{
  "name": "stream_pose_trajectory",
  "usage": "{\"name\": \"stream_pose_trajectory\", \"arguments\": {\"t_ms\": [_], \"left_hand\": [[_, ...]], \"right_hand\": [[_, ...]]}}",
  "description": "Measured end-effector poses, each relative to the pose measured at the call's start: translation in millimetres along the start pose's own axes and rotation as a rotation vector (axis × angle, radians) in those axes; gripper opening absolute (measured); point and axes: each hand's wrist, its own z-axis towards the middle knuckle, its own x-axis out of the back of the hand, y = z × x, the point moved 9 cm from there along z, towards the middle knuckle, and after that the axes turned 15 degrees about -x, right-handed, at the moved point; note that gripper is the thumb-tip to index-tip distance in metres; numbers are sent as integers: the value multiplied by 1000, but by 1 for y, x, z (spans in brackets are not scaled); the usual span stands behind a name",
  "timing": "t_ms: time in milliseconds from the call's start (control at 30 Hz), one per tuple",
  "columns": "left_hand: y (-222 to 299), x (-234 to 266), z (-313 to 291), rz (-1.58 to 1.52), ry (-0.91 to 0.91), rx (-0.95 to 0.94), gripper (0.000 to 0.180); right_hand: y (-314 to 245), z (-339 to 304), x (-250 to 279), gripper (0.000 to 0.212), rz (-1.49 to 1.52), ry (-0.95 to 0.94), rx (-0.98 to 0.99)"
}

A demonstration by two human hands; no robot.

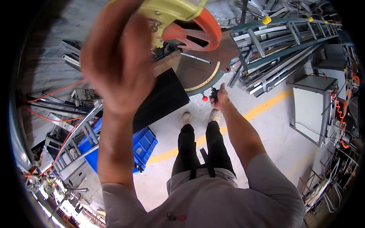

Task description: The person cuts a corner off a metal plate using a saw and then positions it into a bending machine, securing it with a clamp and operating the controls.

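Observation:
A mitre saw with a yellow body (167,10) and an orange blade guard (211,30) stands in front of me. Its round brown table (195,74) carries a curved pale scale along the front edge. My left hand (121,64) is raised close beside the yellow body; motion smears its fingers, so its grip cannot be made out. Low at the table's front, my right hand (220,99) is closed around a black handle (214,95). Just left of that handle sticks out a red ball knob (205,98). A wide black piece (159,100) extends left from the table, partly behind my left arm.
Roller-conveyor frames (281,43) run out right, above stacked metal profiles (270,78). Another frame (81,133) and a blue plastic bin (144,146) are at left. A grey cabinet (311,104) stands right. Orange cords (57,118) trail at left; a yellow line (262,108) crosses the floor.

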Motion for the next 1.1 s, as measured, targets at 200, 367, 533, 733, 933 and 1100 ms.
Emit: {"name": "stream_pose_trajectory", "arguments": {"t_ms": [200, 367, 533, 733, 933, 1100], "left_hand": [[39, -128, 105, -28, -126, -10, 23], [26, -151, 139, -9, -158, 253, 28], [19, -153, 167, -52, -201, 336, 34], [41, -214, 140, -178, -366, 452, 29], [68, -242, 105, -242, -292, 106, 24], [70, -229, 110, -326, -278, 61, 25]], "right_hand": [[-41, 9, 11, 52, -610, 654, 1041], [-8, -50, 1, 54, -470, 384, 1291], [38, 21, -6, 44, -457, -155, 386], [30, 15, -17, 30, -294, -239, 516], [34, 4, -24, 22, -220, -264, 504], [24, 17, -11, 20, 6, -431, 325]]}}
